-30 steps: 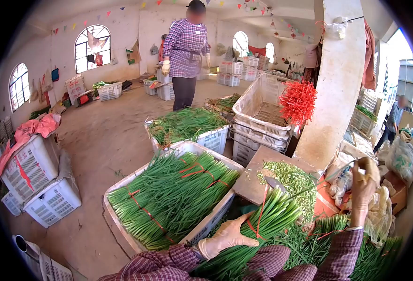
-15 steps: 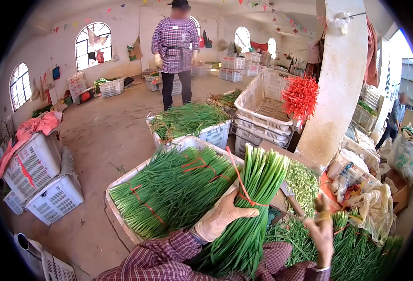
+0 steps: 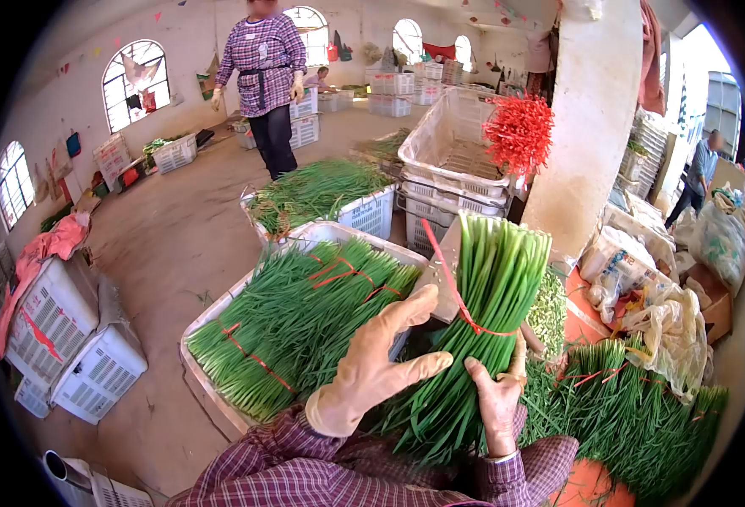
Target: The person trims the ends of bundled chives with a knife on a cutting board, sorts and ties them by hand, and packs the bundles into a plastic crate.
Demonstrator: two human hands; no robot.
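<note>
Stalk bundle (image 3: 501,275) within right fingers (image 3: 518,358)

1. Nine o'clock from the tied bundle (image 3: 501,283): an open crate (image 3: 376,240) holding greens (image 3: 305,325); farther out, stacked boxes (image 3: 61,297) under a cloth (image 3: 41,252).
2. Twelve: a crate stack (image 3: 458,189).
3. One: a pillar (image 3: 596,127).
4. Three: plastic bags (image 3: 678,328).
5. Four: more bundles (image 3: 630,414), before the bags.

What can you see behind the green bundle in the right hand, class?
Part of a board and pale chopped pieces show past the green bundle; whatever lies directly behind it is covered.
</note>
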